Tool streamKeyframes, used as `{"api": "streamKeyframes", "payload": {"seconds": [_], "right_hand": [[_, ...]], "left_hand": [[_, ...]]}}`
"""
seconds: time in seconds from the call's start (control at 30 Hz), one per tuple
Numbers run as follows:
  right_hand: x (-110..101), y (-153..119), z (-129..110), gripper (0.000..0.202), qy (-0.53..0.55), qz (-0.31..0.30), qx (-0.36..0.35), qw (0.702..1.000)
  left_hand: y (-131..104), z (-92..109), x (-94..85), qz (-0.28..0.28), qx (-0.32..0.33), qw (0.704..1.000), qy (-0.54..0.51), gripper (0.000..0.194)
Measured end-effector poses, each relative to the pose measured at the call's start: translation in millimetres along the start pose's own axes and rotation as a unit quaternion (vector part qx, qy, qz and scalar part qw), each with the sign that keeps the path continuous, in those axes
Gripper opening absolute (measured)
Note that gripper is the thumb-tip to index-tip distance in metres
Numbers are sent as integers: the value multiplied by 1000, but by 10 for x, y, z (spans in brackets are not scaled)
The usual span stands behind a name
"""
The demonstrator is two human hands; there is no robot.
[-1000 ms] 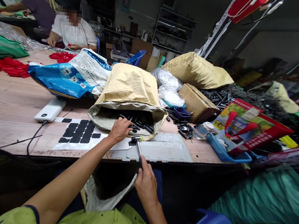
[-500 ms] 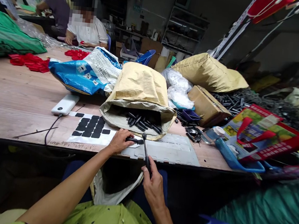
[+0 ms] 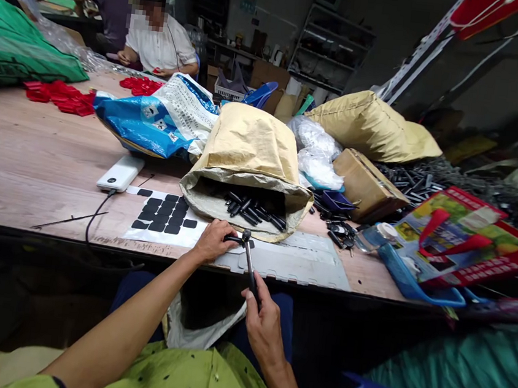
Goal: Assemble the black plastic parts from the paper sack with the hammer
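My left hand (image 3: 215, 240) rests at the table's front edge, fingers closed on a small black part (image 3: 232, 239). My right hand (image 3: 263, 315) grips the dark handle of a small hammer (image 3: 249, 259); its round head is up at the black part, overlapping its right end in view. Just behind my hands, an open paper sack (image 3: 251, 141) lies on its side with black tubular pieces (image 3: 252, 210) in its mouth. A white sheet with rows of black rounded patches (image 3: 163, 213) lies left of my left hand. Under the hammer is a grey plate (image 3: 298, 261).
A white power bank (image 3: 121, 173) with a cable lies left, near a blue-white bag (image 3: 156, 118) and red ribbons (image 3: 60, 96). At right are a cardboard box (image 3: 368, 184), a blue tray (image 3: 420, 288) and a red bag (image 3: 453, 239). Two people sit at the back left.
The whole view has shifted slightly. The hammer head now overlaps the right end of the black part, where before it stood just above it.
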State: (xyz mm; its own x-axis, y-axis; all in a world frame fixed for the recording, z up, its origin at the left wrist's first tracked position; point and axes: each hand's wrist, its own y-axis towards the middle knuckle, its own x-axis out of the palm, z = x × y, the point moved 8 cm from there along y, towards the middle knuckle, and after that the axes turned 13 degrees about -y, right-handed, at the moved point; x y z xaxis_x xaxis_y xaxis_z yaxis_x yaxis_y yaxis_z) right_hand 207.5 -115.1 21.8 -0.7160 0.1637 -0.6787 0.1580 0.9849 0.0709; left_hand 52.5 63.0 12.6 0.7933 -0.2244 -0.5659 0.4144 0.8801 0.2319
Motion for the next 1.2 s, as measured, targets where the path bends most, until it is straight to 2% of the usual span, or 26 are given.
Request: {"api": "streamKeyframes", "payload": {"seconds": [0.23, 0.37, 0.5, 0.73, 0.9, 1.0, 1.2], "right_hand": [[51, 33, -159, 52, 22, 14, -30, 999], [147, 32, -89, 52, 46, -10, 5, 999], [101, 55, 29, 55, 53, 4, 24, 998], [-32, 95, 248, 52, -55, 76, 34, 995], [-26, 67, 229, 53, -107, 70, 31, 991], [-32, 76, 195, 52, -120, 60, 27, 991], [-11, 78, 196, 53, -132, 46, 22, 990]], "left_hand": [[13, -27, -7, -4, -10, 1000, -10, 19], [6, -26, -39, 16, -14, 999, -29, 24], [-10, 1, -54, 20, -6, 999, -47, 29], [-13, -11, -51, 16, -5, 999, -35, 18], [-6, -26, -36, 10, 4, 999, -31, 15], [-5, -31, -30, 4, 7, 999, -34, 17], [10, -45, -15, -4, 6, 1000, -16, 36]]}}
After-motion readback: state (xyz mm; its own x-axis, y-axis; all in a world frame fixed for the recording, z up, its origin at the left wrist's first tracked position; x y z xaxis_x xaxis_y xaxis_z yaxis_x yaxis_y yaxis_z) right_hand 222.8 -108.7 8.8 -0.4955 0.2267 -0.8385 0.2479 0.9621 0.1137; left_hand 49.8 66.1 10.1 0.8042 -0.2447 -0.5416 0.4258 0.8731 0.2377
